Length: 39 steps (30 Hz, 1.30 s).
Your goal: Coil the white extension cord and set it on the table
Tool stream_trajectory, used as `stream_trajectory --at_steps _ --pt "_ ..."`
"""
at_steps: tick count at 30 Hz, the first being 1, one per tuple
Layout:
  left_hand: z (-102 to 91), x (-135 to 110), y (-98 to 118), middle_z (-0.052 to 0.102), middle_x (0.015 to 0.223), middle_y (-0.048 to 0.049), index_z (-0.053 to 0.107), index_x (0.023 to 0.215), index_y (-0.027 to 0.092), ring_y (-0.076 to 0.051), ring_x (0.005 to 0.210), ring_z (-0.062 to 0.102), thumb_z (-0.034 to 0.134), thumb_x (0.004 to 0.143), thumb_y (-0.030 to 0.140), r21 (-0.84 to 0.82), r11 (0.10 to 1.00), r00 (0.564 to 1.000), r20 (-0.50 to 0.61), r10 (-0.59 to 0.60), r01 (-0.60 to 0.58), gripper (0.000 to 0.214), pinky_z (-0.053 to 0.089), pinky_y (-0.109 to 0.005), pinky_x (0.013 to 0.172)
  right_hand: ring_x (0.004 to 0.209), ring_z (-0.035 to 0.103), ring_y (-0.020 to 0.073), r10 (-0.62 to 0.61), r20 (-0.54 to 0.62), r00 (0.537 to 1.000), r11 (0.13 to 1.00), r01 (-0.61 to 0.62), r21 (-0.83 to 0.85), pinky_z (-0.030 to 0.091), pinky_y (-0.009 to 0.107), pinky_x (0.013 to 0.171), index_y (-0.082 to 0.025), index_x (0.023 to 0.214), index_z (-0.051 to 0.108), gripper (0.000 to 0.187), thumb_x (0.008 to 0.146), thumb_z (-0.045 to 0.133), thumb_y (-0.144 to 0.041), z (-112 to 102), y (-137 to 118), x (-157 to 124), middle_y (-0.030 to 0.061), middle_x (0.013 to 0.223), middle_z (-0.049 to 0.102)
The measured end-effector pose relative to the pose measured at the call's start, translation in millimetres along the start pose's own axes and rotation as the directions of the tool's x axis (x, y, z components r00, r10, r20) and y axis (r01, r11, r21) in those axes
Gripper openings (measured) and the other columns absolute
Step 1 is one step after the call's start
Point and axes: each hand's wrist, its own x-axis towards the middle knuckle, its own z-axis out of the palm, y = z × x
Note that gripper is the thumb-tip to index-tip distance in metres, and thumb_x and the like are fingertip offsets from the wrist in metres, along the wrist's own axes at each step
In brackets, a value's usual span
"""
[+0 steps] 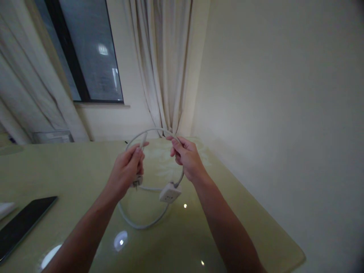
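A white power cord arches between my two hands above the table. My left hand is closed around part of the cord, and a white plug shows just under its fingers. Opposite it, my right hand pinches the cord between thumb and fingers. Below the right hand is a small white socket block, its outlet face turned towards me. From that block, more cord curves round in a loop low over the tabletop; I cannot tell whether it touches the surface.
The glossy yellow-green table reflects ceiling lights. At its left lie a dark tablet-like slab and a white object cut off by the frame. Curtains and a window stand behind; a plain wall borders the right side.
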Motion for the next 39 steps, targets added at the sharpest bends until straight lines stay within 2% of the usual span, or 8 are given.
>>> stream_trajectory --at_steps 3,7,15,18,23,27,31,39 --pt "-17.9 2.2 9.1 0.030 0.063 0.0096 0.071 0.114 0.016 -0.006 0.045 0.025 0.063 0.097 0.056 0.023 0.999 0.996 -0.078 -0.035 0.037 0.044 0.020 -0.017 0.038 0.043 0.023 0.0032 -0.002 -0.149 0.989 0.992 0.021 0.126 0.010 0.022 0.041 -0.016 0.102 0.078 0.033 0.082 0.082 -0.042 -15.6 -11.9 5.7 -0.0089 0.057 0.050" --pt "-35.6 8.7 20.7 0.030 0.063 0.0092 0.068 0.102 0.016 -0.006 0.046 0.025 0.061 0.102 0.043 -0.016 0.999 0.972 -0.232 -0.042 0.039 0.029 0.019 -0.018 0.039 0.043 0.019 0.0040 -0.035 -0.297 0.954 0.971 0.102 0.216 0.009 0.023 0.041 -0.015 0.101 0.078 0.031 0.084 0.078 -0.041 -36.2 -24.6 12.0 -0.0107 0.054 0.042" --pt "-56.4 17.4 37.1 0.031 0.059 0.0091 0.053 0.090 0.019 -0.008 0.048 0.024 0.047 0.109 0.025 -0.117 0.961 0.787 -0.602 0.132 -0.251 0.021 0.022 -0.021 0.043 0.044 0.024 0.0050 -0.285 -0.518 0.806 0.915 0.389 0.103 0.016 0.022 0.042 -0.019 0.112 0.075 0.034 0.089 0.076 -0.044 -62.5 -42.3 10.9 -0.0115 0.056 0.039" --pt "-59.8 16.8 35.1 0.031 0.058 0.0091 0.061 0.096 0.017 -0.008 0.048 0.022 0.050 0.108 0.023 -0.166 0.964 0.840 -0.535 0.087 -0.206 0.017 0.022 -0.020 0.043 0.045 0.025 0.0049 -0.326 -0.472 0.819 0.911 0.405 0.074 0.017 0.021 0.043 -0.023 0.123 0.073 0.040 0.091 0.077 -0.046 -64.3 -46.9 6.4 -0.0113 0.060 0.039" --pt "-57.5 15.8 22.8 0.034 0.059 0.0088 0.071 0.110 0.014 -0.007 0.047 0.024 0.061 0.100 0.024 -0.207 0.977 0.963 -0.249 -0.101 0.049 0.017 0.023 -0.017 0.041 0.046 0.022 0.0067 -0.294 -0.371 0.881 0.939 0.338 0.060 0.015 0.022 0.041 -0.025 0.124 0.073 0.038 0.093 0.074 -0.046 -56.3 -52.4 -3.2 -0.0107 0.060 0.038" --pt "-53.1 17.6 13.9 0.045 0.064 0.0059 0.071 0.100 0.011 -0.006 0.050 0.032 0.067 0.088 0.023 -0.238 0.963 0.974 -0.155 -0.167 0.127 0.017 0.029 -0.017 0.043 0.046 0.023 0.0071 -0.282 -0.287 0.915 0.948 0.311 0.060 0.015 0.023 0.041 -0.023 0.118 0.075 0.034 0.091 0.074 -0.043 -46.4 -54.3 -9.0 -0.0096 0.060 0.042" --pt "-48.8 16.5 10.9 0.031 0.057 0.0101 0.071 0.101 0.013 -0.007 0.048 0.022 0.074 0.086 0.035 -0.210 0.954 0.974 -0.022 -0.225 0.215 0.026 0.023 -0.018 0.041 0.051 0.043 0.0078 -0.212 -0.154 0.965 0.969 0.228 0.094 0.033 0.021 0.046 -0.022 0.113 0.074 0.030 0.088 0.077 -0.039 -37.3 -53.3 -11.9 -0.0069 0.064 0.054" --pt "-29.1 0.4 16.8 0.043 0.067 0.0042 0.075 0.097 0.015 -0.009 0.054 0.032 0.074 0.086 0.053 0.023 0.989 0.987 0.067 -0.144 0.143 0.039 0.024 -0.020 0.046 0.070 0.068 0.0130 -0.106 0.041 0.994 0.993 0.103 0.064 0.056 0.026 0.067 -0.022 0.103 0.068 0.034 0.081 0.086 -0.040 -12.9 -47.9 -19.5 -0.0025 0.077 0.072"
